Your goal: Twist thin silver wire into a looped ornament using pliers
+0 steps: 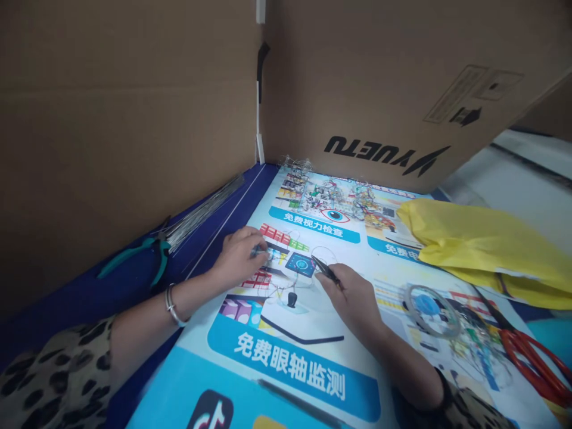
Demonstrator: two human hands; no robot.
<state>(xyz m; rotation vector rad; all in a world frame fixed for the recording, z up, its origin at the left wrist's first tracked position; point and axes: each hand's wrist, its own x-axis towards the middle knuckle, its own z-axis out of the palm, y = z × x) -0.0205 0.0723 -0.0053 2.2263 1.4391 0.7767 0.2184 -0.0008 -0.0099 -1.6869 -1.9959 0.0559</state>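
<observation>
Thin wire (325,248) loops over the printed poster (366,268), between both hands. The right hand (353,298) is closed round dark pliers (327,272) — their tips at the wire. The left hand's (239,256) fingers curl nearly together (their grip, if any, I can't tell) — teal-handled pliers (156,256) lie beyond.

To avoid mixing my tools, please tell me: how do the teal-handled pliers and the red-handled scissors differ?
The pliers have teal handles with free ends; the scissors have red handles formed as loops. The pliers lie on the blue surface, the scissors on the printed sheet. Neither is held.
</observation>
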